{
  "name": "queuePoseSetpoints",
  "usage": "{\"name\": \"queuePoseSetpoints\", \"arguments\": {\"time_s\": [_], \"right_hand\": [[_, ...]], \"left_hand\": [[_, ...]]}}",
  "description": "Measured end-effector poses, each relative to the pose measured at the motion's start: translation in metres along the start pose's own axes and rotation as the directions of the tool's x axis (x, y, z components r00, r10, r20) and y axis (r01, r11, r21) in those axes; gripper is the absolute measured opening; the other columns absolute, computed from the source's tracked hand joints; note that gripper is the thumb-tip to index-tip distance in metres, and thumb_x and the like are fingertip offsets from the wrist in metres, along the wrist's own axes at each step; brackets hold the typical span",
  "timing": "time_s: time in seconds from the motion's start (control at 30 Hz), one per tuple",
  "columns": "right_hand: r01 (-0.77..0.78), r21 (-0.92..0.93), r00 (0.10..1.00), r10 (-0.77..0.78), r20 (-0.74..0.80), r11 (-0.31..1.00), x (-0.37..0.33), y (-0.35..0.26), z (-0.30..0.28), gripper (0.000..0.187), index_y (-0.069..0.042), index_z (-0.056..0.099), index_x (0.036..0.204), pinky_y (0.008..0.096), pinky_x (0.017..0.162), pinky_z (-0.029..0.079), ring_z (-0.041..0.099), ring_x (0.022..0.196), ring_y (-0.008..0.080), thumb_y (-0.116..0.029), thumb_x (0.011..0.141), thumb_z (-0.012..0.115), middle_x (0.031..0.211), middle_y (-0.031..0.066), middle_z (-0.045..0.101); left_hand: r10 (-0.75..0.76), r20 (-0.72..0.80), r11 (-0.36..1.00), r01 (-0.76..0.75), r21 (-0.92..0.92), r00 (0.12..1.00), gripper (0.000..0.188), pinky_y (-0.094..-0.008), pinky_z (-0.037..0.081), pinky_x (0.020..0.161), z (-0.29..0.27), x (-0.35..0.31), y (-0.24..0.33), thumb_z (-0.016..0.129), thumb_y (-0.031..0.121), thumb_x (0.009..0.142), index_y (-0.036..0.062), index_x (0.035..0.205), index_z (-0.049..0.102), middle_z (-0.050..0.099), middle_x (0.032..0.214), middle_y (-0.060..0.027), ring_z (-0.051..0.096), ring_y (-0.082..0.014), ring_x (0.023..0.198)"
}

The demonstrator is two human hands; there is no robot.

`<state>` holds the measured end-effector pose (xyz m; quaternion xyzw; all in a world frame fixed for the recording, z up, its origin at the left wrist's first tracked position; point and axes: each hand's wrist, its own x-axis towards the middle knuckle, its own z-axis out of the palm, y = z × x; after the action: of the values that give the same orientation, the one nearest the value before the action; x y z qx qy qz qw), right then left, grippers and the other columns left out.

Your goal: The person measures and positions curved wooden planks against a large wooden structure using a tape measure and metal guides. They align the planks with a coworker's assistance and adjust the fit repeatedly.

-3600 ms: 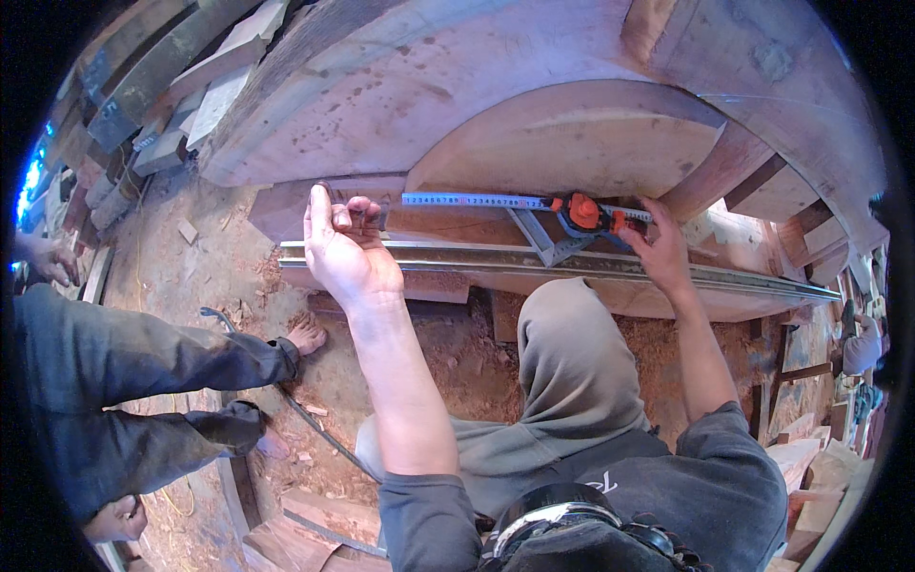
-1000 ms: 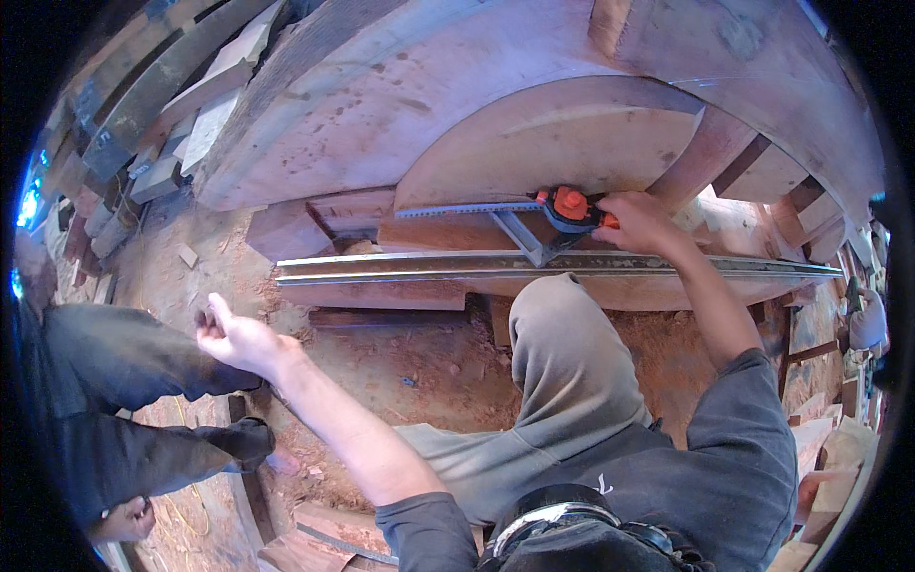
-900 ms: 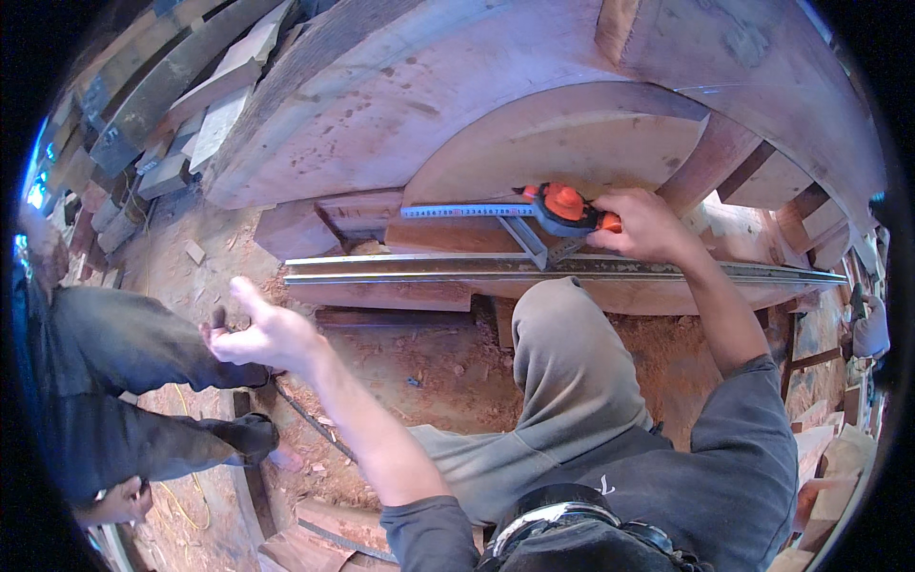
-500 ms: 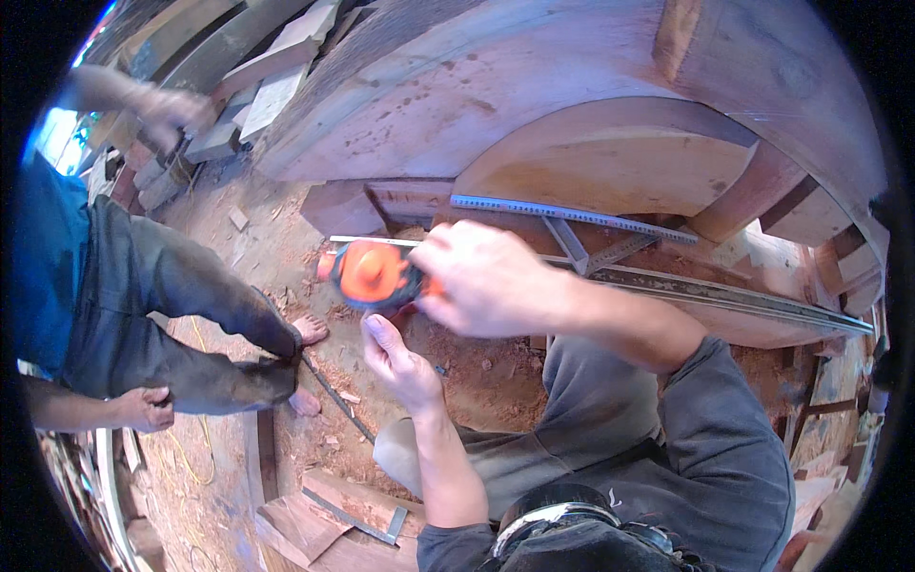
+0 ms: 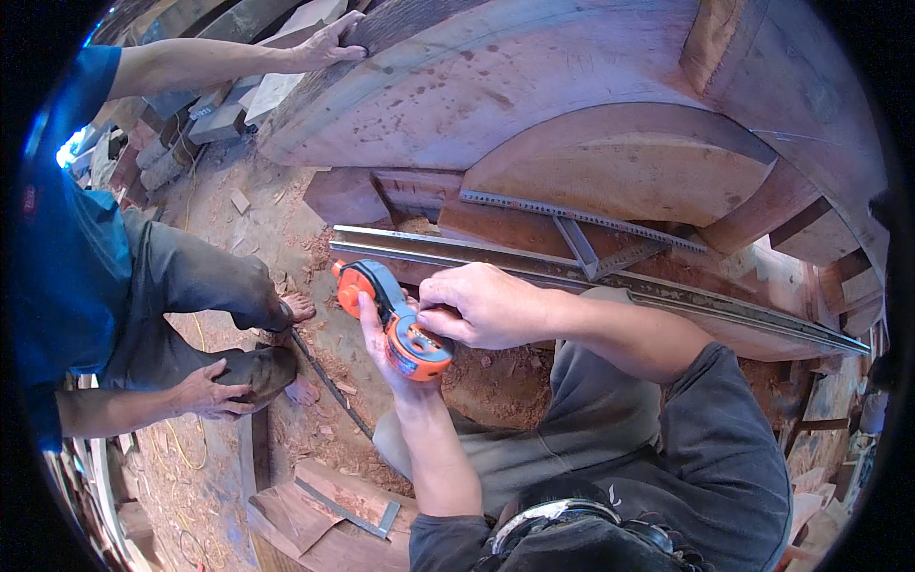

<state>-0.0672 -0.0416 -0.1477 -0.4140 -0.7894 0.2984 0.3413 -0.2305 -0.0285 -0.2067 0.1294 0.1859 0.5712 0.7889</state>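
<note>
An orange and dark-grey chalk line reel [image 5: 374,286], with a round knob at one end and a rounded body at the other, rests in my left hand [image 5: 393,367]. My left fingers curl round it from below, the thumb up along its side. My right hand [image 5: 486,305] is closed over the near top of the reel, thumb and fingers bent together against it. Whatever those fingertips pinch is hidden. Just beyond the reel, a long metal straightedge [image 5: 381,238] runs along the wooden workpiece. A steel rule with angled arms [image 5: 572,238] lies behind it.
Large curved wooden pieces [image 5: 410,105] fill the far side. At left a barefoot person in blue has one hand [image 5: 329,43] on the wood, another hand [image 5: 214,391] by the knee. A metal square [image 5: 367,520] lies on wood near me. Shavings and a dark cable [image 5: 329,381] cover the ground.
The reel has passed from my right hand into my left and turned. My right hand now closes against its near end. The person at left has leaned in and put a hand on the wood.
</note>
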Motion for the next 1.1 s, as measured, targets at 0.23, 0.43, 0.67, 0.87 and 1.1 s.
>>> {"name": "queuePoseSetpoints", "arguments": {"time_s": [0.23,0.43,0.67,0.87,1.1], "right_hand": [[0.026,0.121,1.0,-0.026,0.0,0.992,-0.006,-0.002,-0.001,0.023,-0.002,0.063,0.096,0.0462,0.066,0.053,0.068,0.069,0.0392,-0.025,0.097,0.063,0.074,0.0203,0.066],[-0.166,-0.205,0.98,0.139,-0.141,0.965,0.008,0.011,0.009,0.028,-0.007,0.066,0.094,0.0542,0.06,0.053,0.067,0.062,0.0422,-0.034,0.098,0.059,0.065,0.0211,0.065],[-0.056,0.101,0.998,0.06,-0.037,0.993,0.001,0.001,0.012,0.025,-0.004,0.067,0.092,0.0533,0.064,0.056,0.069,0.067,0.0438,-0.027,0.096,0.061,0.072,0.0235,0.068],[-0.149,-0.076,0.979,0.136,-0.149,0.986,0.016,0.009,0.006,0.03,-0.005,0.067,0.095,0.0533,0.064,0.057,0.07,0.069,0.0435,-0.033,0.098,0.057,0.073,0.0231,0.069],[-0.123,-0.123,0.992,0.122,-0.015,0.985,0.003,0.004,0.022,0.03,-0.005,0.06,0.093,0.0504,0.059,0.055,0.067,0.062,0.04,-0.034,0.101,0.057,0.066,0.0208,0.064]], "left_hand": [[-0.05,-0.029,0.998,0.051,0.034,0.998,0.048,-0.035,0.054,0.082,-0.003,0.01,-0.004,0.049,0.051,0.106,0.0057,0.113,0.064,0.068,0.094,-0.0075,0.066,-0.0184,0.084],[-0.111,0.141,0.994,0.107,0.035,0.984,0.056,-0.0454,0.045,0.111,-0.014,0.012,-0.016,0.042,0.047,0.108,0.0055,0.145,0.051,0.058,0.139,-0.0118,0.059,-0.0264,0.126],[-0.042,0.084,0.997,0.037,0.062,0.996,0.046,-0.0423,0.052,0.088,-0.039,0.025,0.003,0.05,0.051,0.105,0.0113,0.124,0.063,0.067,0.104,-0.0069,0.066,-0.0212,0.097],[-0.049,0.001,0.995,0.049,0.083,0.999,0.051,-0.0424,0.049,0.102,-0.014,0.014,-0.019,0.046,0.049,0.108,0.0058,0.132,0.058,0.063,0.124,-0.012,0.063,-0.0243,0.111],[0.082,-0.135,0.986,-0.06,0.156,0.988,0.045,-0.0364,0.049,0.081,-0.024,0.021,0.004,0.049,0.052,0.105,0.0103,0.117,0.063,0.061,0.077,-0.0036,0.062,-0.0181,0.08]]}}
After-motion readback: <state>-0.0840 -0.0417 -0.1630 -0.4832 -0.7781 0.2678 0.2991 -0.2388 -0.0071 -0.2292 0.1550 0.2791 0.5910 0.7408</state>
